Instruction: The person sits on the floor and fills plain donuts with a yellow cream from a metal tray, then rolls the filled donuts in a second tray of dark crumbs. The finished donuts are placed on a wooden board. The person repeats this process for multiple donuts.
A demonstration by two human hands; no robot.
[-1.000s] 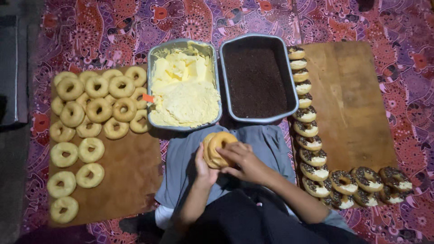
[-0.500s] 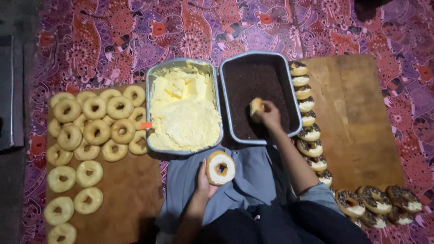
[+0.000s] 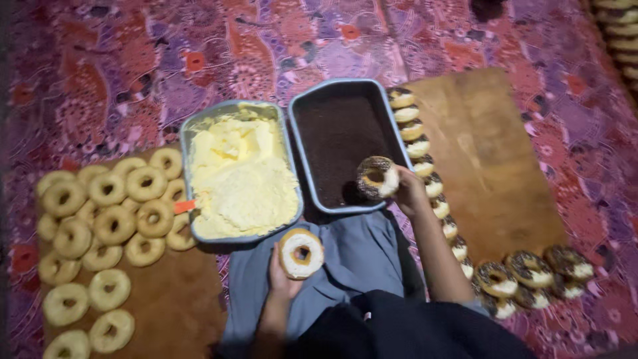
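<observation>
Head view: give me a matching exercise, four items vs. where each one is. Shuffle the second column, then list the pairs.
Things:
1. sprinkle-coated donut
2. cream-topped donut
3. plain donuts
4. tray of yellow cream

Places:
A. piled on the wooden board at the person's left
B. held in the right hand over the tray of chocolate sprinkles
C. on the patterned cloth, left of the sprinkle tray
D. held in the left hand above the grey cloth on the lap

Pairs: 1-B, 2-D, 3-A, 4-C
</observation>
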